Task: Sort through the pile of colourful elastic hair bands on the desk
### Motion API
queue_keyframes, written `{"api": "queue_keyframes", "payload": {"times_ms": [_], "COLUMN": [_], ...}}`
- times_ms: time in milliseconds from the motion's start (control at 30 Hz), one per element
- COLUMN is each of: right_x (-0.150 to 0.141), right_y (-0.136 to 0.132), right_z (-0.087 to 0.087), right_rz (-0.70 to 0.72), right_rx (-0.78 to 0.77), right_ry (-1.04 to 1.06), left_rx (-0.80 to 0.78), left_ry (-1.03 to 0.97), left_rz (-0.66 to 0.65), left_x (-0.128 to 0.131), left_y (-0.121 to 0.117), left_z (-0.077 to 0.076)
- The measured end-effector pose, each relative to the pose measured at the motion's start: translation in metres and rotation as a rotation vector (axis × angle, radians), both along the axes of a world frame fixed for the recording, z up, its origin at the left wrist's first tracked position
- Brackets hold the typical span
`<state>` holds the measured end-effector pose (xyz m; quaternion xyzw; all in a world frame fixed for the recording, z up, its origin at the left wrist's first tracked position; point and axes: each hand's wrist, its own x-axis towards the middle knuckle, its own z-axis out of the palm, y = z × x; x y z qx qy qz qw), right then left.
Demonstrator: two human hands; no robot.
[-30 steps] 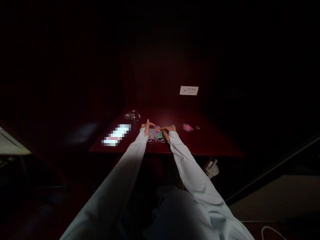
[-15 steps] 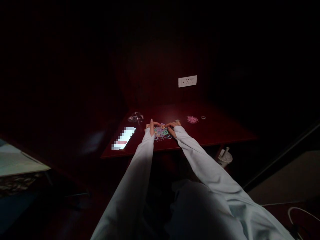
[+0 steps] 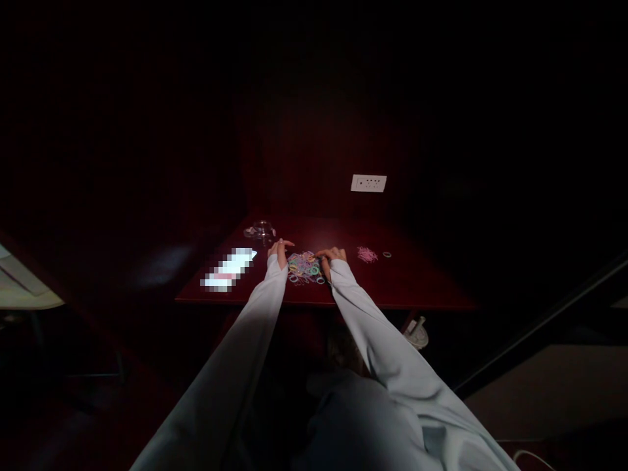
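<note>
A loose pile of small coloured elastic hair ties (image 3: 305, 268) lies on the dark red table between my hands. My left hand (image 3: 279, 251) is at the pile's left edge, its fingers stretched out and holding nothing visible. From the right, my right hand (image 3: 334, 256) reaches over the pile with its index finger extended and touching or just above the bands; its thumb side is partly hidden. Farther right are a small heap of pink elastic bands (image 3: 367, 254) and a single pale ring-shaped band (image 3: 387, 254).
Left on the table (image 3: 412, 291) lies a lit phone (image 3: 229, 269), its screen blurred out. Behind it stands a clear plastic container (image 3: 263, 229). A white power socket (image 3: 369, 183) is on the back panel. Below the right table edge is a whitish bin-like object (image 3: 417, 333).
My left hand has drawn back leftward from the middle of the pile, leaving more bands uncovered. The right hand stays at the pile's right side. The camera view has shifted.
</note>
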<state>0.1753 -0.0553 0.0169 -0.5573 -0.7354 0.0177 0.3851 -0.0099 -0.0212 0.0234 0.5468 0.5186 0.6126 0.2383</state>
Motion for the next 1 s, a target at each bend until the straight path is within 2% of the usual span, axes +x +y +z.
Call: {"api": "queue_keyframes", "payload": {"times_ms": [167,267,367,533,700,800,1000], "right_x": [-0.016,-0.023,-0.019,-0.006,-0.006,-0.009,-0.012], "right_y": [0.001,0.0,-0.001,0.005,0.008,0.003,-0.004], "right_z": [0.011,0.016,0.016,0.009,0.007,0.008,0.009], "right_rz": [-0.068,-0.022,0.021,-0.014,0.001,0.048,0.214], "right_rx": [0.006,0.008,0.02,-0.029,-0.07,-0.069,-0.088], "right_ry": [-0.176,-0.233,-0.169,0.01,0.044,0.009,-0.071], "left_rx": [-0.01,-0.052,-0.083,-0.098,-0.1,-0.105,-0.099], "left_ry": [0.086,0.093,0.076,0.065,0.02,0.036,0.044], "left_rz": [-0.043,-0.047,-0.057,-0.128,-0.161,-0.19,-0.163], "left_x": [0.001,0.002,0.003,0.006,0.007,0.006,0.006], "left_y": [-0.006,-0.01,-0.011,-0.011,-0.012,-0.013,-0.013], "left_z": [0.002,0.005,0.007,0.009,0.01,0.011,0.01]}}
